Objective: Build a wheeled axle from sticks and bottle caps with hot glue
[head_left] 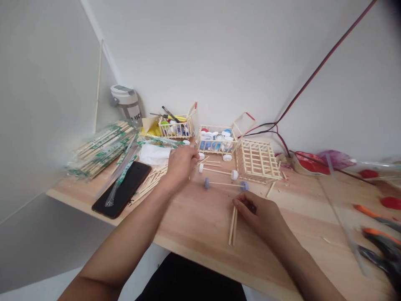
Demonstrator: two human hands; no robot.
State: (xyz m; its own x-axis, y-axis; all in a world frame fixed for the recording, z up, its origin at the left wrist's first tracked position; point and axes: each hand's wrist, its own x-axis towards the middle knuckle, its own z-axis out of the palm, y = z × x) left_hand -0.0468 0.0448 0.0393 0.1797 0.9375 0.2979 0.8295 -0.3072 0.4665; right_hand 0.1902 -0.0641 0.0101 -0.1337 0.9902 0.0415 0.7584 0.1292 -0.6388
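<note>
**A:** Left hand [181,166] out over the wooden table [194,221], fingers loose and a little spread, blurred with motion, right beside a white bottle-cap wheel [201,156]! Any grip on that cap? Impossible to call from here.

**B:** Right hand [257,217] much tighter, narrow and low, fingertips [235,202] pinched at the top ends of two thin wooden sticks [232,227]. Pale, smooth, straight, side by side near the table's front edge, and apparently held as one pair.

**A:** Just ahead, a stick axle with white caps [217,171] and a stick axle with blue caps [225,184], lying roughly parallel. Probably set out that way for easy reach, round plastic ends on bare wood.

**B:** Behind them, a flat slatted stick frame [258,161], ladder-like and crisp at the corners. Next to it, a stick basket [217,140] crammed with plastic caps, likely a way to stop all those round pieces from rolling off.

**A:** Over on the left, bundles of chopsticks [102,148] in green-printed plastic wrappers, close to a glossy black phone [123,188]. Spare sticks within arm's reach, by the look of it!
</note>
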